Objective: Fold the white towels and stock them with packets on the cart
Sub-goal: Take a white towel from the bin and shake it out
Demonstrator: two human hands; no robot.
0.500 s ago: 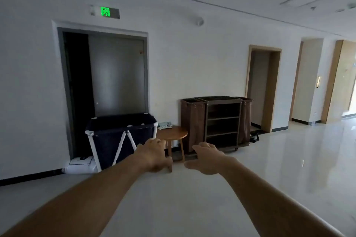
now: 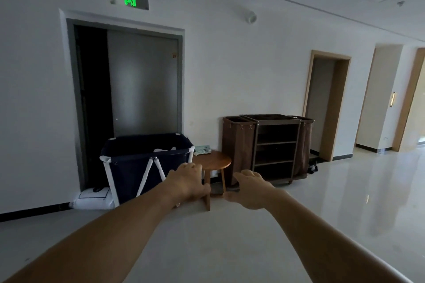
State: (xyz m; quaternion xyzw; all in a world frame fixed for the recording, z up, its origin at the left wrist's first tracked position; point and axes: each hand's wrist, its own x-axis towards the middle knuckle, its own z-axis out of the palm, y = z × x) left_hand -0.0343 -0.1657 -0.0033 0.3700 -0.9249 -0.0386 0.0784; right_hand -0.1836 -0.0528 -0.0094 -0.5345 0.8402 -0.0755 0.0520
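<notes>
A dark navy laundry hamper (image 2: 128,163) on a white frame stands against the wall, with a bit of white towel (image 2: 164,150) showing over its rim. Beside it a round wooden table (image 2: 217,162) carries pale packets (image 2: 202,150). Right of the table stands the brown housekeeping cart (image 2: 273,147) with bare shelves and brown bags at both ends. Both my arms stretch forward in mid air, well short of these. My left hand (image 2: 187,185) and my right hand (image 2: 249,192) hang with fingers loosely curled and hold nothing.
A dark doorway (image 2: 92,108) opens behind the hamper, with a white bundle (image 2: 93,200) on the floor at its foot. A second doorway (image 2: 324,105) lies right of the cart. Glossy floor (image 2: 345,202) stretches to the right down the corridor.
The view has tilted slightly down and drawn a little nearer the hamper, table and cart. Both hands stay raised and empty.
</notes>
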